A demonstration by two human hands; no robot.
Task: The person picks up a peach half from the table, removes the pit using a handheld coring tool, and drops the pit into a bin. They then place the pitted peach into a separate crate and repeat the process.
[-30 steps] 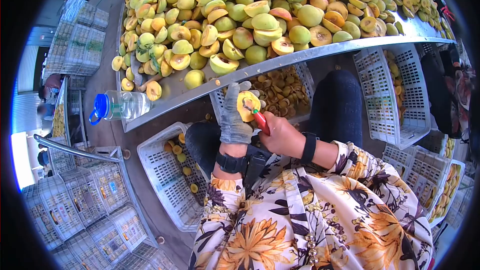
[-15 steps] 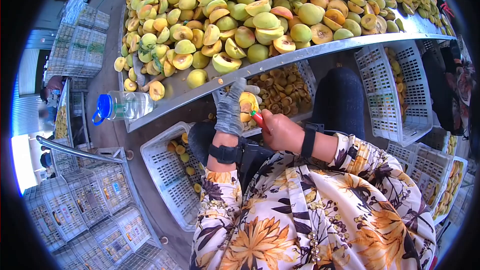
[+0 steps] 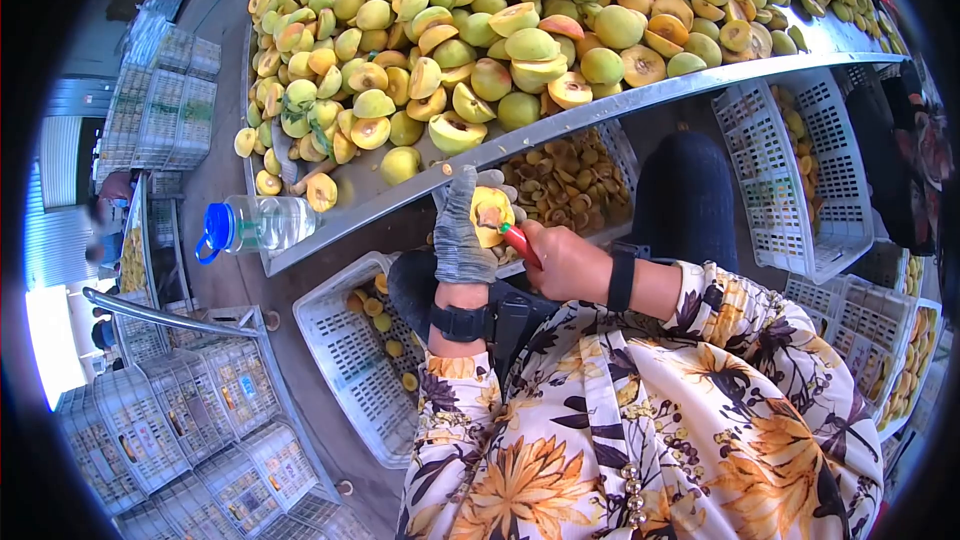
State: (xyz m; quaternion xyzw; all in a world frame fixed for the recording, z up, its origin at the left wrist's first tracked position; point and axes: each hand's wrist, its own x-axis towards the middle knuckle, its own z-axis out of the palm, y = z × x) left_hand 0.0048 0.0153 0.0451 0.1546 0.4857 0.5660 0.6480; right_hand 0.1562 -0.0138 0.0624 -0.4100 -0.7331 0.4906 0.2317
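Observation:
My left hand, in a grey knitted glove, holds a halved yellow fruit with its cut face up. My bare right hand is closed round a tool with a red handle and a green collar. The tool's tip meets the fruit's lower right side; its end is too small to make out. Both hands are just in front of the metal table's edge, over a white crate of fruit pieces. Halved and whole green-yellow fruits are heaped on the table.
A clear bottle with a blue cap lies at the table's left corner. White crates stand at lower left and right, both holding fruit. Stacked crates and a metal rail are at the left.
The fruit's cut face now shows more toward the camera, with a brownish hollow visible. The whole view has shifted slightly.

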